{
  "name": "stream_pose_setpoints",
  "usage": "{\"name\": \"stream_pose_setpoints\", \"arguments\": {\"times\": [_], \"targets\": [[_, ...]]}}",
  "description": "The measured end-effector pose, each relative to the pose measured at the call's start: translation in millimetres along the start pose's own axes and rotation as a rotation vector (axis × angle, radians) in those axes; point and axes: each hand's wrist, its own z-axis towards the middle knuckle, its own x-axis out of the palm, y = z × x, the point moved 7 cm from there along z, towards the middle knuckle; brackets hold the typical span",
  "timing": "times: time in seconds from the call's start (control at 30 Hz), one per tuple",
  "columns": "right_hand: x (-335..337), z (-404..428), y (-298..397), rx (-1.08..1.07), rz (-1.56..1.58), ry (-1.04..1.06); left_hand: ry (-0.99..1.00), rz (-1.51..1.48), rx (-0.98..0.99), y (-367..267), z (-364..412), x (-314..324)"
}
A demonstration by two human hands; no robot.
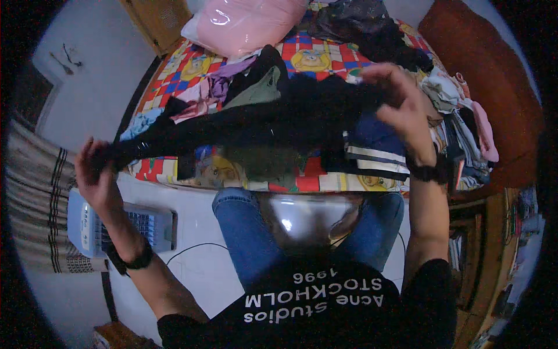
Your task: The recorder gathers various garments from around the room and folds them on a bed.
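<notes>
A long black garment [244, 126] stretches sideways above the front of the bed. My left hand [93, 174] grips its narrow end, out past the bed's left corner. At the wide end is my right hand [403, 102], blurred, with thumb and fingers apart around the dark cloth; whether it pinches the cloth cannot be made out. Just below that hand lies a folded navy garment with white stripes [377, 155]. Behind the black cloth, a green garment [257, 89] is partly covered.
A patterned bedsheet [309, 59] covers the bed. On it are a pink bundle in clear plastic [248, 24], dark clothes [348, 22], a purple cloth [224, 78] and stacked clothes [466, 131] at right. A blue-grey heater-like appliance [83, 222] stands on the floor at left, near a cable [196, 246].
</notes>
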Motion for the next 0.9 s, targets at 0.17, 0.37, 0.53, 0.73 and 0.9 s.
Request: {"name": "stream_pose_setpoints", "arguments": {"times": [0.17, 0.37, 0.53, 0.73, 0.9], "targets": [[51.9, -56.8, -96.9, 0.206, -0.114, 0.362, 0.275, 0.154, -0.223, 44.0, -135.8, 12.9], [104.7, -104.5, -245.8, 0.407, -0.164, 0.614, 0.458, 0.767, -0.266, 78.3, -261.2, 51.9], [128.6, -59.0, -230.4, 0.492, -0.191, 0.609, 0.396, 0.858, -0.382, 73.1, -286.8, 46.7], [118.2, -51.1, -228.2, 0.329, -0.859, 0.065, 0.271, 0.746, -0.555, 77.9, -297.9, 46.5], [130.8, -91.0, -207.6, 0.172, -0.915, -0.158, 0.202, 0.562, -0.666, 100.3, -317.1, 24.4]]}}
